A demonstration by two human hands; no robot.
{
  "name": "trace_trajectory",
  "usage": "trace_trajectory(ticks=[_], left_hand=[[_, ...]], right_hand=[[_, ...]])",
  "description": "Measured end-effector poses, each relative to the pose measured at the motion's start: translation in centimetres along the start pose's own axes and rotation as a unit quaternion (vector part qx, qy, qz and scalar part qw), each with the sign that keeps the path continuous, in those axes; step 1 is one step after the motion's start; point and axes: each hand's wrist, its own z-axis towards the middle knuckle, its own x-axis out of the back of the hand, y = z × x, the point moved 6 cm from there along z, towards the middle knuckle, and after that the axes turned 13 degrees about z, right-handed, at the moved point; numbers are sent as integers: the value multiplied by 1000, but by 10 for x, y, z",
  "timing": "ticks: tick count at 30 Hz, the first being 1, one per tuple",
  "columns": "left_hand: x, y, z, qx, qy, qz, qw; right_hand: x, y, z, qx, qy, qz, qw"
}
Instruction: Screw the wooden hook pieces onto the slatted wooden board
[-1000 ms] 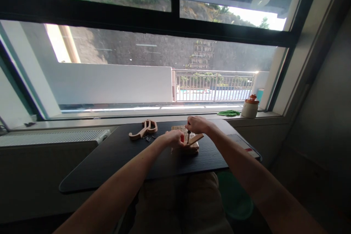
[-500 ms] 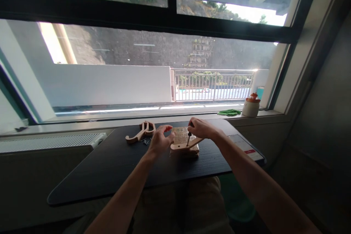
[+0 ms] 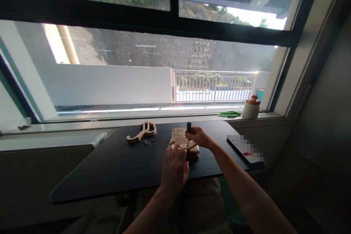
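Note:
My right hand (image 3: pixel 201 137) is closed round a small dark-handled screwdriver (image 3: pixel 188 128), held upright with its tip on a curved wooden piece (image 3: pixel 192 147). That piece lies on a stack of flat wooden parts (image 3: pixel 180 134) on the black table (image 3: pixel 123 164). My left hand (image 3: pixel 174 168) lies flat, fingers stretched out, just in front of the stack, fingertips at the wooden piece's near edge. Another curved wooden part (image 3: pixel 141 131) lies further left, with several small dark screws (image 3: pixel 146 141) beside it.
A booklet (image 3: pixel 245 148) rests at the table's right edge. On the window sill stand a white jar with an orange lid (image 3: pixel 251 109) and a green cloth (image 3: pixel 229 114). A white radiator (image 3: pixel 52 140) runs along the left under the window.
My left hand has pulled back from the wooden piece toward me and opened flat on the table. The right hand has stood the screwdriver more upright.

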Motion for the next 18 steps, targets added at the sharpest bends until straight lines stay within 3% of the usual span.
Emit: trace_trajectory(ticks=[6,18], left_hand=[[-12,-3,1,36,-15,-4,999],[-8,-2,-1,46,-10,-19,999]], right_hand=[[2,4,5,-16,15,10,1000],[2,6,2,-34,45,29,998]])
